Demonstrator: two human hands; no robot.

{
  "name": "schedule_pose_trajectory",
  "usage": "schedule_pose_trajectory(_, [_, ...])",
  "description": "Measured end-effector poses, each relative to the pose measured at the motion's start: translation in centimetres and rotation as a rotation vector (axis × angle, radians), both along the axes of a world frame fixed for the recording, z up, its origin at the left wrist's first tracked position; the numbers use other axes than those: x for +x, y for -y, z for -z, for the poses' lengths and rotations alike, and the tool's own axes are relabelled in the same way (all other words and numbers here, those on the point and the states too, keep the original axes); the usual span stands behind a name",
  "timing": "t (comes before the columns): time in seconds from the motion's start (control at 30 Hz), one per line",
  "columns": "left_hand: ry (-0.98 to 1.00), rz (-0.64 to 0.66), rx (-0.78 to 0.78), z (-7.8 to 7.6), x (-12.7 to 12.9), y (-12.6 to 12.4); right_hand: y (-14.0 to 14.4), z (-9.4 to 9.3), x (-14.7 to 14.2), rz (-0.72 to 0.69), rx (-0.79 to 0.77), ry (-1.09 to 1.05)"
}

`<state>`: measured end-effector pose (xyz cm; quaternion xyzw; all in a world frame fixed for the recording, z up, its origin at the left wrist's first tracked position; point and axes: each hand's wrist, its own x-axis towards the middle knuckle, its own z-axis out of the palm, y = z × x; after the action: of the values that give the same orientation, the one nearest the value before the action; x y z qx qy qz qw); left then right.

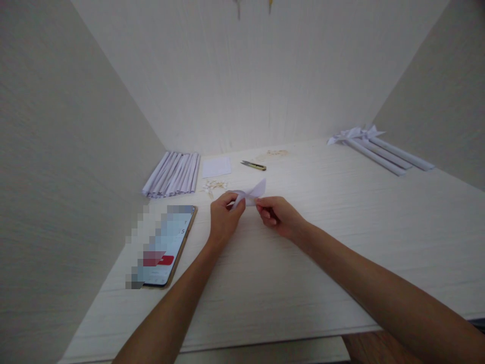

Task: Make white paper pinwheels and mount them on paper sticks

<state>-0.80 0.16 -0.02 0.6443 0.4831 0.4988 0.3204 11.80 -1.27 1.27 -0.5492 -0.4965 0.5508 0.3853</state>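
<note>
A small folded paper piece [250, 194] is pinched at opposite ends in the grip of the left hand [223, 220] and right hand [278, 216], apparently so a fold can be worked just above the tabletop [341, 242]; beyond the paper piece lie small clippers [253, 165], a white sheet [216, 167] and rolled paper tubes [173, 174], seemingly kept within reach; a phone [166, 245] lies to its left.

small white folded paper [250, 194], pinched above table

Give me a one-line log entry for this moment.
left hand: pinching paper piece | right hand: pinching same piece | nearby: phone, rolled paper stack, cutter
</note>
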Motion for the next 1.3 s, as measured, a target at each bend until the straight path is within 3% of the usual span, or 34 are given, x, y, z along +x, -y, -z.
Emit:
schedule_pose_trajectory(0.07, [-0.013, -0.001, 0.02, -0.1, 0.0, 0.0, 0.1, 0.0, 0.1, -0.005, 0.034, 0.046])
schedule_pose_trajectory(0.2, [0.004, -0.009, 0.021, -0.1, 0.1, 0.1, 0.8, 0.0, 0.5, 0.05, 0.578, 0.577])
schedule_pose_trajectory(0.27, [0.016, -0.019, 0.016, -0.1, 0.1, 0.2, 1.0, 0.1, 0.5, 0.054, 0.727, 0.749])
schedule_pose_trajectory(0.37, [0.014, -0.037, 0.012, 0.0, 0.2, 0.2, 0.9, 0.0, 0.2, 0.069, 0.61, 0.614])
schedule_pose_trajectory(0.53, [0.025, -0.047, 0.0, 0.0, 0.2, 0.2, 0.0, -0.3, -0.1, 0.038, -0.107, -0.2])
schedule_pose_trajectory(0.6, [0.024, -0.041, 0.001, 0.0, 0.3, 0.2, -0.1, -0.3, 0.0, 0.037, -0.215, -0.348])
schedule_pose_trajectory(0.77, [0.018, -0.035, 0.015, -0.1, 0.2, 0.2, -0.1, 0.7, 0.1, 0.049, 0.019, -0.28])
schedule_pose_trajectory(1.03, [0.002, -0.088, -0.011, -0.3, 0.4, 0.4, 0.6, 1.2, -0.2, 0.12, 0.546, 0.297])
schedule_pose_trajectory(1.3, [-0.003, -0.111, -0.025, -0.3, 0.6, 0.6, 0.7, 1.4, -0.3, 0.149, 0.64, 0.443])
